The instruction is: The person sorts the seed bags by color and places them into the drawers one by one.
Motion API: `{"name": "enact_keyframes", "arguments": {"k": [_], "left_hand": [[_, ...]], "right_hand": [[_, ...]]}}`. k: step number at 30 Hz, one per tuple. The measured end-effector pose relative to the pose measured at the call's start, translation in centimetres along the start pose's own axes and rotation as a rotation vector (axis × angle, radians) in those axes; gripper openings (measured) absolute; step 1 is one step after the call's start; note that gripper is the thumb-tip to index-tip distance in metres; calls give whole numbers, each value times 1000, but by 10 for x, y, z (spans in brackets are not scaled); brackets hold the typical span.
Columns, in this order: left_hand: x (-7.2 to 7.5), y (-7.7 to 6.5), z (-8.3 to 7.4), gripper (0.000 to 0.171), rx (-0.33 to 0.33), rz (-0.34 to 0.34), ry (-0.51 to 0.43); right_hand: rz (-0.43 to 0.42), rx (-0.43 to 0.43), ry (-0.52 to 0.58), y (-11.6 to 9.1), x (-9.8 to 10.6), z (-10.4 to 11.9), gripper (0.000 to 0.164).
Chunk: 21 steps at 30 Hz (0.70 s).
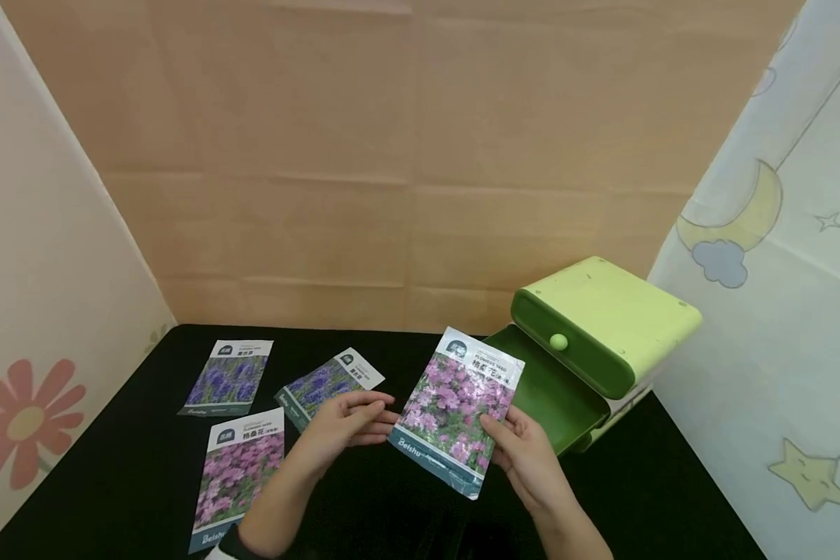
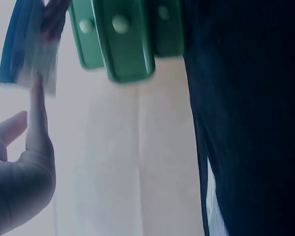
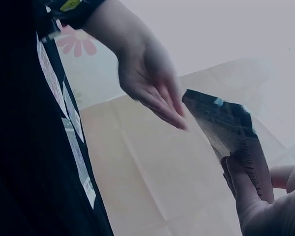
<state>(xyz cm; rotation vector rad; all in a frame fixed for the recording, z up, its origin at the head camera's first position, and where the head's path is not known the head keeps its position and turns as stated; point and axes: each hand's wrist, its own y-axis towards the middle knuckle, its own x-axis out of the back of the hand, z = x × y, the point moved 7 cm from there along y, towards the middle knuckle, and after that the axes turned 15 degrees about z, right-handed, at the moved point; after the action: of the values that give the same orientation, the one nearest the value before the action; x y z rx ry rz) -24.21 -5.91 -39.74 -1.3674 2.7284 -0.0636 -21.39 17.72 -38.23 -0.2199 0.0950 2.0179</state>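
My right hand point(image 1: 528, 459) pinches a flower seed packet point(image 1: 455, 404) with pink blossoms on its front, thumb on the face and fingers behind. In the right wrist view the packet's back point(image 3: 226, 128) shows, with the fingers spread under it. The left hand point(image 1: 343, 428) is by the packet's lower left edge, its fingers extended and holding nothing. From the left wrist, its index finger point(image 2: 37, 108) overlaps the packet's bottom end. Behind the held packet, a green drawer point(image 1: 556, 397) stands pulled out of a light green cabinet point(image 1: 609, 311).
On the black table lie two purple-flower seed packets, one at the far left point(image 1: 227, 381) and one point(image 1: 322, 386) beyond my left hand. A pink-flower packet point(image 1: 241, 474) lies partly behind the left forearm. The cabinet's upper drawer point(image 1: 574, 342) is closed.
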Motion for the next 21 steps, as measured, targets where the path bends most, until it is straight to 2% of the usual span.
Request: {"name": "enact_keyframes", "arguments": {"k": [3,6,9,11,14,16,18,21], "left_hand": [[24,-16,-3,51,-27,-85,1],[53,-38,-3,50,0,-233,80],[81,-64,4,55,113,-367,228],[97,-79,12,63,218,-408,332],[119,-95,25,79,381,-416,497],[130,-100,34,89,445,-398,562],[138,-103,42,98,480,-378,613],[145,-105,54,105,496,-344,630]], "right_hand": [[-30,9,39,-3,10,4,54],[1,31,81,-4,18,10,53],[89,86,156,-5,23,18,40],[154,124,242,-6,26,22,29],[223,164,362,-8,29,27,27],[233,181,416,-9,32,29,28],[220,193,432,-9,36,31,27],[198,200,450,-10,41,32,27]]}}
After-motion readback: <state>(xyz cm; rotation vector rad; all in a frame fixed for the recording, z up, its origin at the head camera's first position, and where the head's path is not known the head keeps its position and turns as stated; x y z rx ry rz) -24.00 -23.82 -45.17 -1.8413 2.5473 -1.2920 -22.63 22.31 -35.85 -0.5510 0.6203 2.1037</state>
